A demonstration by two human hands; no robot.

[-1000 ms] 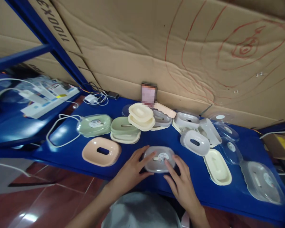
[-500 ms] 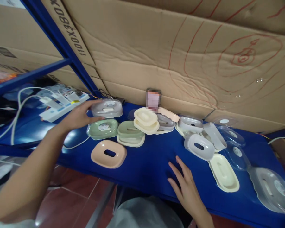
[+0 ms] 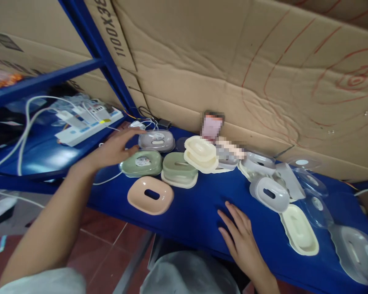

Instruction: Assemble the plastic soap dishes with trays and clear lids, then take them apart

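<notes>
My left hand is at the left end of a grey soap dish with a clear lid, fingers spread; I cannot tell whether the fingertips touch it. Just in front lies a green soap dish with a clear lid, below my left thumb. A peach slotted tray sits near the table's front edge. Beside it, a green slotted tray rests on a cream dish. My right hand hovers over or rests on the front of the blue table, fingers apart and holding nothing.
Stacked cream dishes stand mid-table. To the right are a light grey slotted tray, a cream dish, clear lids and a lidded grey dish. A power strip with cables lies left; cardboard walls the back.
The view has swung slightly left. My left hand has drawn back a little from the lidded grey soap dish, which now shows more fully. My right hand stays spread over the table front.
</notes>
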